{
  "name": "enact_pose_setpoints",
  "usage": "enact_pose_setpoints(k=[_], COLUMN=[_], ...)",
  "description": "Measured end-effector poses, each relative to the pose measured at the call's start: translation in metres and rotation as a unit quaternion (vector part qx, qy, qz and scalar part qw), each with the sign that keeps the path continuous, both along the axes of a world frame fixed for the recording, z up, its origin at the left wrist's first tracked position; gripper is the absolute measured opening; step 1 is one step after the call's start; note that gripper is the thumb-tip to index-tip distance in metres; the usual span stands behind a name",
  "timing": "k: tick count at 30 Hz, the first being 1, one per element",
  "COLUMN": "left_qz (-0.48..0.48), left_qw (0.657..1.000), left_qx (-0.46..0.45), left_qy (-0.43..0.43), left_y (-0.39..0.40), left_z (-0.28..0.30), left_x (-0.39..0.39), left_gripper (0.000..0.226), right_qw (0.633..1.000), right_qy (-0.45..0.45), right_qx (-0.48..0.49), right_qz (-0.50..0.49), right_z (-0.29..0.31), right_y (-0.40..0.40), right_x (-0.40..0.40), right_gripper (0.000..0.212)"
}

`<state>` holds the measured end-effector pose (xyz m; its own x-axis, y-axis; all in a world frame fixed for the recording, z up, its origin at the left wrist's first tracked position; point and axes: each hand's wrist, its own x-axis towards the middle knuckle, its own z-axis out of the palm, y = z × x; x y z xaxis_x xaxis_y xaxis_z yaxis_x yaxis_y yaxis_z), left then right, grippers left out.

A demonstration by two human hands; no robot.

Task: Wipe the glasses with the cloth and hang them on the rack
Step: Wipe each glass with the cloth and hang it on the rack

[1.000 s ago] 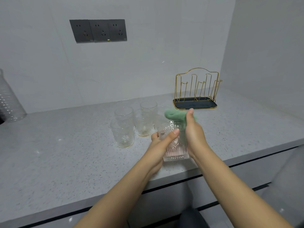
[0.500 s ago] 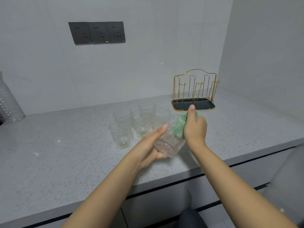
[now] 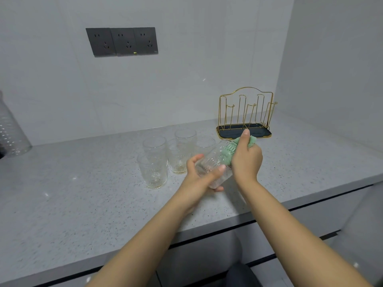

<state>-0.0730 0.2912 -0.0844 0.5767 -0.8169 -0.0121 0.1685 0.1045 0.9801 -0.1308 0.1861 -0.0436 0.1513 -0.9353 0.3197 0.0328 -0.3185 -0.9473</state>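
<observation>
Your left hand [image 3: 199, 179] curls its fingers round the tilted glass [image 3: 215, 164] above the worktop [image 3: 83, 193], while your right hand [image 3: 246, 160] pinches the green cloth [image 3: 228, 152] stuffed into its mouth, near the rack [image 3: 244, 114].

Both bare forearms reach forward from the lower edge, converging toward the middle. Left hand [image 3: 202, 177] turned palm-up and inward, fingers curled beneath and thumb lying across the top of the ribbed glass [image 3: 215, 164], gripping it tilted with the mouth toward the right hand. Right hand [image 3: 246, 160] just beside and slightly beyond the left, back of the hand facing the camera, wrist bent a little, fingers bunched around the green cloth [image 3: 229, 151] pushed into the mouth of the glass, index finger raised and extended upward. Hands close together, nearly touching across the glass.
</observation>
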Motion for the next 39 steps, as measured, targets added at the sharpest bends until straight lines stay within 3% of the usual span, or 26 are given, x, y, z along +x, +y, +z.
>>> enact_pose_setpoints(k=[2,4,6,8,11,13,15,17,18,20,23,25,26,28,30,31,34,37,39], left_qz=[0.037,-0.004,-0.083,-0.095,0.003,0.068,0.048,-0.014,-0.033,-0.037,0.036,0.091,0.081,0.027,-0.020,-0.033,-0.037,0.028,0.056], left_qw=[0.999,0.991,0.958,0.964,0.996,0.997,0.995,0.974,0.967,0.976,0.999,0.995,0.996,0.993,0.973,0.968,0.982,0.998,0.998], left_qx=[0.000,-0.039,-0.022,0.029,-0.006,-0.030,-0.024,0.007,0.022,0.027,-0.009,-0.015,-0.017,-0.004,0.020,0.027,0.006,-0.023,-0.023], left_qy=[-0.038,0.131,0.272,0.249,0.092,0.015,0.087,0.224,0.250,0.215,0.026,-0.040,-0.020,0.114,0.230,0.249,0.185,0.059,0.027], left_y=[-0.003,-0.002,0.001,0.001,-0.008,-0.010,-0.007,-0.002,-0.001,-0.002,-0.006,-0.008,-0.009,-0.008,-0.006,-0.007,-0.015,-0.026,-0.033], left_z=[-0.003,0.009,0.020,0.021,0.009,0.007,0.018,0.030,0.032,0.031,0.022,0.016,0.016,0.027,0.033,0.034,0.030,0.023,0.022], left_x=[0.000,0.001,0.002,0.000,-0.005,-0.004,-0.002,0.002,0.003,0.001,-0.007,-0.006,-0.004,-0.002,0.000,0.000,-0.003,-0.005,-0.001], left_gripper=[0.058,0.048,0.055,0.063,0.073,0.058,0.036,0.039,0.047,0.052,0.053,0.055,0.050,0.036,0.039,0.044,0.041,0.057,0.056], right_qw=[1.000,0.998,0.997,0.998,0.999,0.999,0.999,0.997,0.996,0.997,0.999,0.998,0.998,0.997,0.996,0.996,0.998,0.998,0.998], right_qy=[-0.009,-0.049,-0.071,-0.060,-0.032,-0.027,-0.047,-0.071,-0.075,-0.068,-0.051,-0.053,-0.058,-0.072,-0.078,-0.079,-0.070,-0.056,-0.061], right_qx=[0.014,0.008,-0.009,-0.013,-0.001,0.001,-0.005,-0.021,-0.028,-0.021,0.004,0.012,0.015,0.009,-0.012,-0.018,-0.003,0.011,0.014], right_qz=[0.012,0.041,0.044,0.021,-0.011,-0.018,0.005,0.030,0.034,0.022,-0.011,-0.010,0.000,0.022,0.029,0.026,-0.005,-0.032,-0.024], right_z=[-0.001,-0.003,-0.003,-0.001,0.004,0.003,0.001,-0.002,-0.002,-0.001,0.001,0.000,-0.001,-0.004,-0.005,-0.004,-0.001,0.002,0.003], right_y=[0.000,0.002,0.004,0.001,-0.006,-0.007,-0.004,-0.001,-0.001,-0.004,-0.009,-0.011,-0.011,-0.010,-0.011,-0.012,-0.019,-0.028,-0.034], right_x=[-0.001,-0.002,-0.003,-0.002,0.002,0.004,0.003,0.002,0.001,0.003,0.005,0.004,0.003,0.001,-0.001,-0.001,0.003,0.008,0.009], right_gripper=[0.053,0.047,0.043,0.046,0.051,0.050,0.048,0.045,0.044,0.046,0.048,0.046,0.045,0.044,0.042,0.043,0.046,0.048,0.047])
